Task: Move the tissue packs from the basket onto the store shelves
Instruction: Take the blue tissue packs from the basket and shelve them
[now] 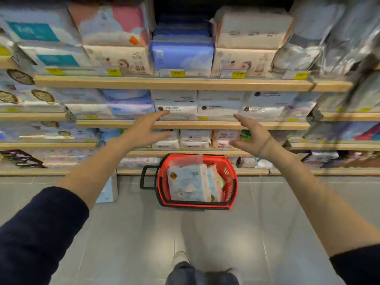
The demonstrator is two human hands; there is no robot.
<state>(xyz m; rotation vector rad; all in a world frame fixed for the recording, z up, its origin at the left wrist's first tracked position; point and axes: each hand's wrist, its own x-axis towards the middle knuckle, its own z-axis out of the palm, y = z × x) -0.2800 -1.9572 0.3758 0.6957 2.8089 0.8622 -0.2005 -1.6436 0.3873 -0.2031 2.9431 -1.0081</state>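
1. At the far left my feed smears. The packs on the wooden-edged store shelves (pixel 172 83) are blurred there and their print is unreadable. My dark navy left sleeve (pixel 41 223) is cut off by the frame edge.
2. A pale blue floor pack (pixel 108 190) stands on the grey tiled floor (pixel 267 223) against the bottom shelf, partly hidden behind my left forearm.
3. My left hand (pixel 144 130) is raised in front of the shelf edges, fingers spread and straight, holding nothing. Its forefinger tip overlaps a white shelf pack with a dark round mark (pixel 176 109). I cannot tell whether they touch.
4. Below and between my two hands, well apart from both, the red plastic basket with a black handle (pixel 230 182) sits on the floor by the lowest shelf.
5. Inside the basket a pale blue printed tissue pack (pixel 189 184) stands on end. More packs lie to its right, mostly hidden by it and by the basket wall.
6. My right hand (pixel 253 136) is held up opposite the left, palm turned inward and fingers loosely spread, with nothing in it.
7. At the far right, the silvery wrapped packs (pixel 329 33) are streaked with blur. My right sleeve (pixel 357 264) is cut off by the corner.
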